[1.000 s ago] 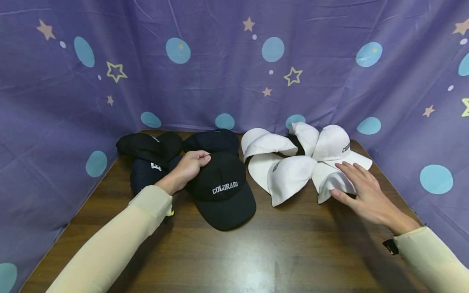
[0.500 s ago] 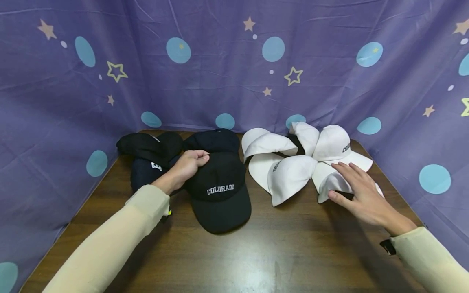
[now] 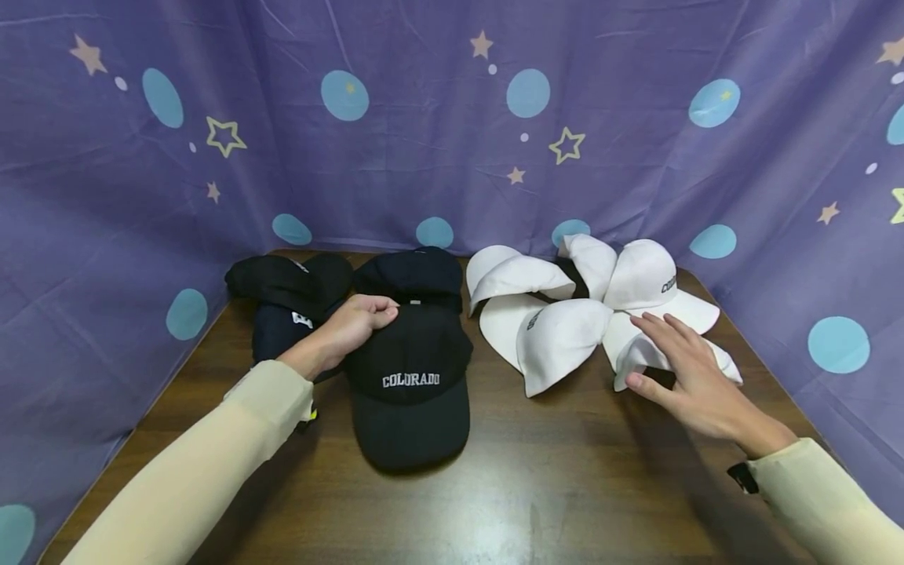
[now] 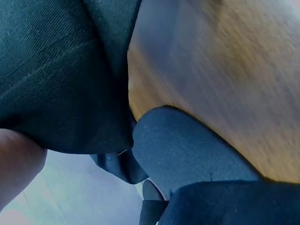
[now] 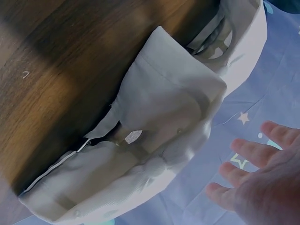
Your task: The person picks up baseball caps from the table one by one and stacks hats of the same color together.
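Observation:
My left hand [image 3: 346,329] pinches the back edge of a black baseball cap [image 3: 417,345] between thumb and fingers. White COLORADO lettering runs across its front, and the brim points toward me over the table. In the left wrist view the black fabric [image 4: 61,93] fills the upper left, with a bit of a finger [image 4: 16,159] at its edge. My right hand [image 3: 688,380] hovers with spread fingers over a white cap [image 3: 628,357], holding nothing. The right wrist view shows the hollow inside of a white cap [image 5: 159,89] beside the fingers.
Dark caps lie at the back left: a black one [image 3: 282,282], a navy one [image 3: 271,337] with a white emblem, and another navy one [image 3: 410,271]. Several white caps [image 3: 565,345] cluster on the right. A purple curtain [image 3: 438,157] surrounds the wooden table [image 3: 537,486].
The left hand has drawn the black cap slightly toward me and to the left, its brim turning straighter. A gap now shows before the navy cap behind. The right hand has shifted slightly left.

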The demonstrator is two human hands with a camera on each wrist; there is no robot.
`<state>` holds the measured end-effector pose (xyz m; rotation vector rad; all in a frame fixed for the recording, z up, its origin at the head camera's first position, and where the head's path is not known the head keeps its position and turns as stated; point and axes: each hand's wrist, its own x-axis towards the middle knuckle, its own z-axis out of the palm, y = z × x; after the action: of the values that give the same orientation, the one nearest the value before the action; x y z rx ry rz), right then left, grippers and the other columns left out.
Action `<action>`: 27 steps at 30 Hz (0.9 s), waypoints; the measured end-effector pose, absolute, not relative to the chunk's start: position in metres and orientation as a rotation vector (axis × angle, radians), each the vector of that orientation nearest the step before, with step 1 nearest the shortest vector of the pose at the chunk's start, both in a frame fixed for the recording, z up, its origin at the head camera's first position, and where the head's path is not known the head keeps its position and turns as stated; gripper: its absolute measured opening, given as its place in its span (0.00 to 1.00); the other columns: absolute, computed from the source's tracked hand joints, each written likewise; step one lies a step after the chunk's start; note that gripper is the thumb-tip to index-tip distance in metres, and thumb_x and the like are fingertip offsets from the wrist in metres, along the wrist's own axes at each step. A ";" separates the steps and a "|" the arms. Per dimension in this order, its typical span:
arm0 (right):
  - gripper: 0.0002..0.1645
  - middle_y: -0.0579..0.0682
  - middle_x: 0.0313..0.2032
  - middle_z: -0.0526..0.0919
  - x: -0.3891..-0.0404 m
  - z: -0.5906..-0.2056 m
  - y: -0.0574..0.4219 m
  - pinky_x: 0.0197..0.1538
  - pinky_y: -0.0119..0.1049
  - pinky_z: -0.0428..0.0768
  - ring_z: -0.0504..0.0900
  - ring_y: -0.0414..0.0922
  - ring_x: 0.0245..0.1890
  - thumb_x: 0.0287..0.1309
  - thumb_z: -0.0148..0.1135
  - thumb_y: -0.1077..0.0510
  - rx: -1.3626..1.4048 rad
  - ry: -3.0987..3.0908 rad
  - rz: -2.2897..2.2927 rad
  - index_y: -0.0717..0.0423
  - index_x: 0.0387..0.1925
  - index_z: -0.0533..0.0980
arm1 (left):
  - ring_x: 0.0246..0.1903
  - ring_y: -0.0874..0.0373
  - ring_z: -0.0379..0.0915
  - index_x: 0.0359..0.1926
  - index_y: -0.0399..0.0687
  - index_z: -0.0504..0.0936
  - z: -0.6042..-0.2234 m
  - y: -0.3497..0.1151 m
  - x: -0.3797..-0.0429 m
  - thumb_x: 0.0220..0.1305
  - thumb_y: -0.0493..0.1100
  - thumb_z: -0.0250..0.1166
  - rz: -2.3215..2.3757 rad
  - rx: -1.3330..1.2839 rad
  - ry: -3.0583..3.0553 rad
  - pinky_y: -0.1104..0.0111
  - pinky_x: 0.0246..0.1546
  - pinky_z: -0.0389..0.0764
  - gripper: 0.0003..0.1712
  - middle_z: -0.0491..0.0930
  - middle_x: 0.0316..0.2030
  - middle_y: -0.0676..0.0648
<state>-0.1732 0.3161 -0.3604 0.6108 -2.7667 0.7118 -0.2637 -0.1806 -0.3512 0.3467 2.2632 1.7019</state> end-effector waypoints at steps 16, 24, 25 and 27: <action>0.55 0.55 0.79 0.55 -0.173 -0.358 0.303 0.69 0.74 0.44 0.46 0.61 0.79 0.58 0.73 0.45 0.671 -2.733 0.688 0.36 0.81 0.53 | 0.25 0.62 0.79 0.43 0.35 0.79 -0.350 -0.196 -0.251 0.80 0.39 0.51 1.680 0.389 2.153 0.71 0.30 0.80 0.13 0.81 0.27 0.50; 0.56 0.55 0.79 0.54 -0.173 -0.358 0.301 0.69 0.74 0.44 0.45 0.61 0.79 0.58 0.73 0.44 0.681 -2.741 0.685 0.36 0.81 0.53 | 0.26 0.62 0.78 0.44 0.37 0.79 -0.351 -0.204 -0.245 0.80 0.40 0.51 1.662 0.397 2.116 0.71 0.30 0.80 0.13 0.81 0.28 0.50; 0.56 0.55 0.79 0.54 -0.174 -0.358 0.301 0.69 0.74 0.44 0.44 0.61 0.79 0.58 0.73 0.44 0.683 -2.741 0.686 0.36 0.81 0.53 | 0.26 0.62 0.78 0.43 0.37 0.79 -0.351 -0.205 -0.244 0.80 0.40 0.51 1.656 0.402 2.113 0.71 0.30 0.80 0.13 0.81 0.28 0.50; 0.56 0.54 0.79 0.54 -0.174 -0.358 0.300 0.69 0.74 0.44 0.44 0.61 0.79 0.57 0.73 0.44 0.689 -2.741 0.689 0.36 0.81 0.53 | 0.26 0.62 0.78 0.43 0.37 0.78 -0.352 -0.208 -0.242 0.80 0.40 0.50 1.648 0.395 2.110 0.71 0.29 0.80 0.13 0.80 0.27 0.50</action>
<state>-0.1740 0.3001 -0.3581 0.6893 -2.7414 0.6888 -0.2423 -0.2076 -0.3516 0.3948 2.1099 1.6480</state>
